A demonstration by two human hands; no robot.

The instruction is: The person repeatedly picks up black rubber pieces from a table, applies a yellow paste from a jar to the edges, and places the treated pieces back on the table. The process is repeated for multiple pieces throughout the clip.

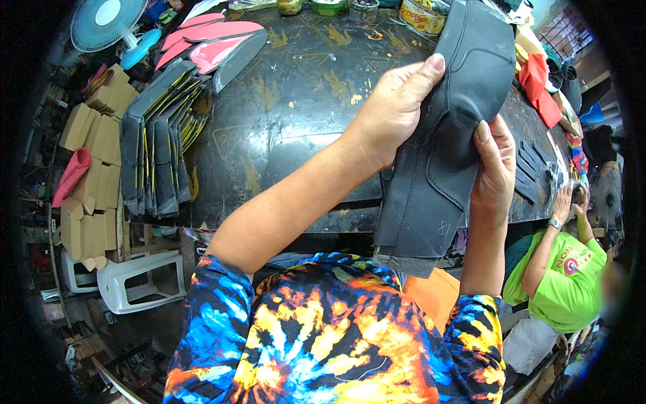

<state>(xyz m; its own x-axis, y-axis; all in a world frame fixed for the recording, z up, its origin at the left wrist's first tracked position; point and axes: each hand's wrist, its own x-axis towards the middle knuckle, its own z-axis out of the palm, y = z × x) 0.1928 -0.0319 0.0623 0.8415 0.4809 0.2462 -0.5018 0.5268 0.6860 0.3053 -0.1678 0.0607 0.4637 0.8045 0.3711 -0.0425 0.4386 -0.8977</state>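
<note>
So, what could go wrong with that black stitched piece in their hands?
The black stitched boot upper looks bent between the left grip and right grip, so harder bending might crease it. Its lower end hangs past the edge of the table; it could drop if both let go. The left elbow is near the stack of black pieces and might knock it.

— Where could a hand pass?
— Over the middle of the dark table (309,114), between the left forearm (296,192) and the stacked black pieces (158,138).
— And toward the right?
— The long stitched black piece (437,158), raised in the left hand (400,101) and right hand (494,161), stands in the way; containers (420,19) line the far edge.
</note>
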